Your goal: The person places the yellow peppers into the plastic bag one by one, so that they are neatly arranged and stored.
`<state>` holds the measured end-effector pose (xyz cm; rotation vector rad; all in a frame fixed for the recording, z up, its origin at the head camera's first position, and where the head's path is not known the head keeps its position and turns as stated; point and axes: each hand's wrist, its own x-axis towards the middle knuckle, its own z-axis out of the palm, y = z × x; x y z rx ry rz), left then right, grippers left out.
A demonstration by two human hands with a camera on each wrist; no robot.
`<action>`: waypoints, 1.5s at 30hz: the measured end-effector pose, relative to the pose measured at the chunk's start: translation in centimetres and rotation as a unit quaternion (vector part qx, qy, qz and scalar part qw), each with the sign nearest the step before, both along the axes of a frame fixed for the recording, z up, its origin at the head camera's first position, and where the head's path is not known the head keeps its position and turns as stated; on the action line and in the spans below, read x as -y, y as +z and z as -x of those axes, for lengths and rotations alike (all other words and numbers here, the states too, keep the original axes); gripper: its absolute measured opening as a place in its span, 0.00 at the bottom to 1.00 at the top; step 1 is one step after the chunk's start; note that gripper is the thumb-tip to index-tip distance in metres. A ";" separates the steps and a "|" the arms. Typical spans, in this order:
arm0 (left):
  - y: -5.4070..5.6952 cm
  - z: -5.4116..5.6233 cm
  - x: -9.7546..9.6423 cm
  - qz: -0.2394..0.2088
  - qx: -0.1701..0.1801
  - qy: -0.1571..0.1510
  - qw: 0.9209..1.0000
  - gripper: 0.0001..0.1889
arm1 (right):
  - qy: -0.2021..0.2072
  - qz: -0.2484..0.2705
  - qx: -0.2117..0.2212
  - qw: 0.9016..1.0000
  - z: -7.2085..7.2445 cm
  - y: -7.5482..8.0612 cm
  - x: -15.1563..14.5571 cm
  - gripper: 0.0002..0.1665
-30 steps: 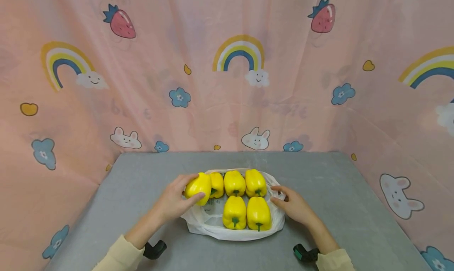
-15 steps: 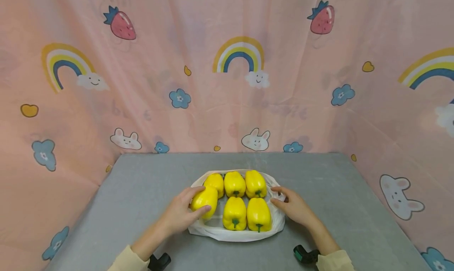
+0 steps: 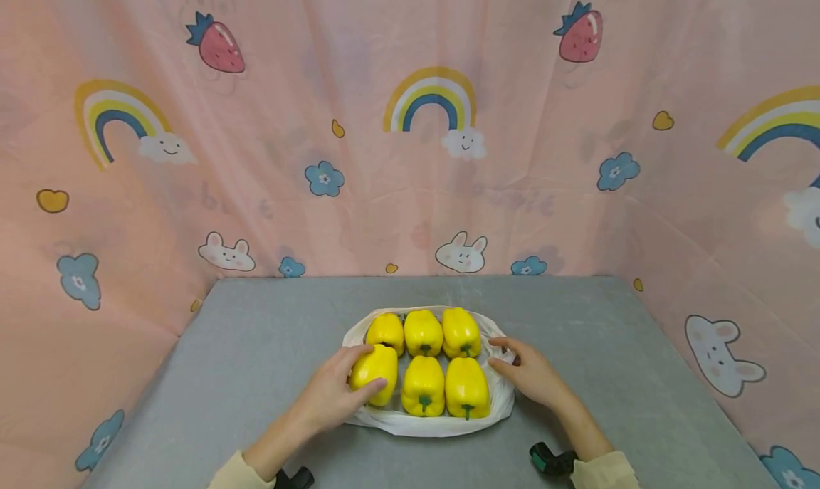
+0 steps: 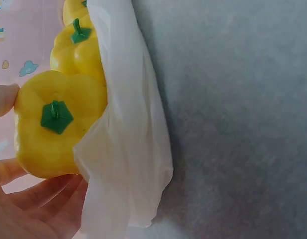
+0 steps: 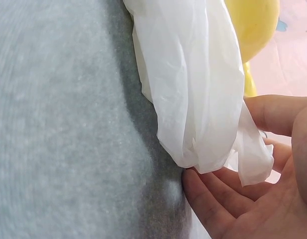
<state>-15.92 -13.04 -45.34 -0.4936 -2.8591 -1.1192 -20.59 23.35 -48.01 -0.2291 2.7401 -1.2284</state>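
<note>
My left hand (image 3: pixel 329 391) holds a yellow bell pepper (image 3: pixel 376 375) at the front left inside a white plastic bag (image 3: pixel 423 426). In the left wrist view, this bell pepper (image 4: pixel 39 144) shows its green stem toward the camera, with the thumb on one side and fingers on the other. A fold of the bag (image 4: pixel 128 134) partly covers it. Several more yellow bell peppers (image 3: pixel 423 384) sit in two rows within the opened bag. At the bag's right side, my right hand (image 3: pixel 532 371) grips the edge, thumb inside and fingers around the outside of the plastic (image 5: pixel 203 99).
The bag lies on a grey table (image 3: pixel 269 332). A pink printed curtain (image 3: pixel 359 218) encloses the back and both sides. Black devices (image 3: pixel 552 459) are strapped at the wrists.
My left hand has carried the bell pepper from above the bag's left edge down and toward the front, into the gap in the front row. My right hand has stayed at the bag's edge.
</note>
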 end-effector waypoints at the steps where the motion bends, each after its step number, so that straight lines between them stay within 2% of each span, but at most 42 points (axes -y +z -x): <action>1: -0.1 0.0 0.0 0.000 0.004 0.001 1.000 0.33 | 0.000 -0.001 -0.001 1.000 0.0 0.0 0.0 0.27; 13: -1.1 0.0 -0.6 0.012 0.020 0.015 1.000 0.33 | 0.001 -0.002 -0.013 1.000 -0.1 -0.2 0.0 0.27; 23: -1.3 0.3 -1.4 0.024 0.039 0.032 0.998 0.35 | 0.000 -0.009 -0.001 1.000 0.1 -0.1 0.1 0.28; 29: -0.9 0.1 -1.5 0.030 0.047 0.033 0.998 0.36 | -0.001 -0.006 -0.002 1.000 0.0 0.1 0.1 0.28; 34: -0.2 -0.1 -1.3 0.027 0.016 0.022 0.999 0.32 | -0.010 -0.006 0.001 1.000 -0.3 0.6 0.2 0.29; 38: 0.4 -0.1 -1.0 0.012 -0.015 0.017 1.000 0.25 | -0.009 -0.009 -0.007 1.000 -0.5 1.0 0.3 0.30; 42: 0.7 0.1 -0.6 -0.012 -0.067 0.010 0.998 0.18 | -0.008 -0.015 -0.021 1.000 -0.8 1.6 0.3 0.31; 45: 0.7 0.3 -0.2 -0.010 -0.113 0.020 0.993 0.17 | -0.009 -0.023 -0.033 0.999 -1.1 2.2 0.3 0.32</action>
